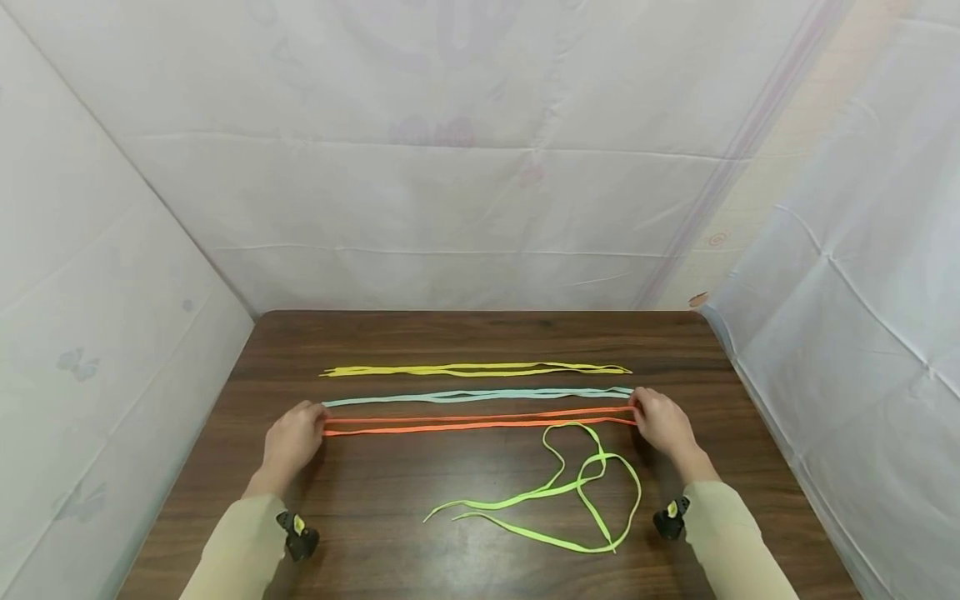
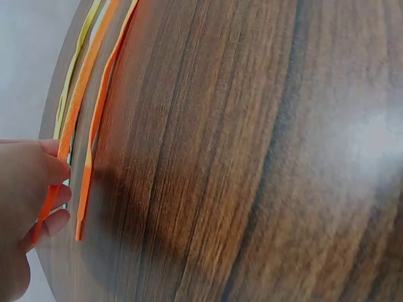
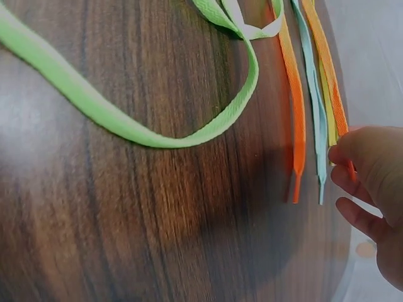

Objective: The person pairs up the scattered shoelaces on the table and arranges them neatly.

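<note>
An orange shoelace point(image 1: 480, 426) stretches left to right in two strands across the wooden table. At its left end, my left hand point(image 1: 294, 433) pinches one strand point(image 2: 84, 78) between thumb and finger; the other strand's tip lies beside the fingers. My right hand point(image 1: 663, 421) pinches an orange strand point(image 3: 329, 63) near its tip at the opposite end. Just beyond lies a light blue shoelace point(image 1: 480, 395), laid lengthwise, its ends close to both hands. Farther back, a yellow shoelace point(image 1: 405, 370) runs roughly parallel. Nearer to me, a lime green shoelace point(image 1: 517, 498) lies in loose loops.
The brown wooden table point(image 1: 360, 533) has its far edge against a white cloth backdrop point(image 1: 450, 208). More white cloth hangs along the left and right sides. Small black devices point(image 1: 302, 540) are strapped at both wrists.
</note>
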Tool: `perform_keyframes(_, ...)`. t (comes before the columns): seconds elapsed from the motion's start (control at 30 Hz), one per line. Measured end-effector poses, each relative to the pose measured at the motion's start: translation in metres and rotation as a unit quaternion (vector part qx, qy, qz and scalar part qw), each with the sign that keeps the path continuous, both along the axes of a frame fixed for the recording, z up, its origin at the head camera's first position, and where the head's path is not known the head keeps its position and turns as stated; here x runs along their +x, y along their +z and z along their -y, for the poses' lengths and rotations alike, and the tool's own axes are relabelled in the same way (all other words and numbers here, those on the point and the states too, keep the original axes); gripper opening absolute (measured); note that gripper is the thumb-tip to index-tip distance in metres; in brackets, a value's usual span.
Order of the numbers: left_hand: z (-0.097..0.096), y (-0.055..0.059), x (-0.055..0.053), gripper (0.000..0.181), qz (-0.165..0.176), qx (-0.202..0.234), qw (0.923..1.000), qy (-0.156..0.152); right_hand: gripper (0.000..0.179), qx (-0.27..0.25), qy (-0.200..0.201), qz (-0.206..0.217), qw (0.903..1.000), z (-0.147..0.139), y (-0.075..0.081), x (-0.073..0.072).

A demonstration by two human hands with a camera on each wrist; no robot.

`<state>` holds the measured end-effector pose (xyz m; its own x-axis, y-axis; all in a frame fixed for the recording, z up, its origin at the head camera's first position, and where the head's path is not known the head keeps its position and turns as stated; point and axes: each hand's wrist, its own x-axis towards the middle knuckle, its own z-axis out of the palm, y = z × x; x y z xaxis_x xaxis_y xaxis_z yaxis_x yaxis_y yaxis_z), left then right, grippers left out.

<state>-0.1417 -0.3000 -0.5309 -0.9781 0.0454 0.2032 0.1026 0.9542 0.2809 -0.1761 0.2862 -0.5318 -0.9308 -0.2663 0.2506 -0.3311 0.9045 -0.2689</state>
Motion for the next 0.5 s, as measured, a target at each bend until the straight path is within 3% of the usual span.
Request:
perform_keyframes(0.27,-0.002,-0.001,-0.009,0.008,0.041,0.013,0.9989,0.018,0.011,-0.008,-0.022,0.032,0.9992,-0.001,-0.009,-0.007)
perform_keyframes(0.5,-0.004,-0.005,-0.013,0.009,0.049,0.017,0.9984,0.023,0.008,-0.011,-0.041,0.059,0.9974,0.0,-0.012,-0.009)
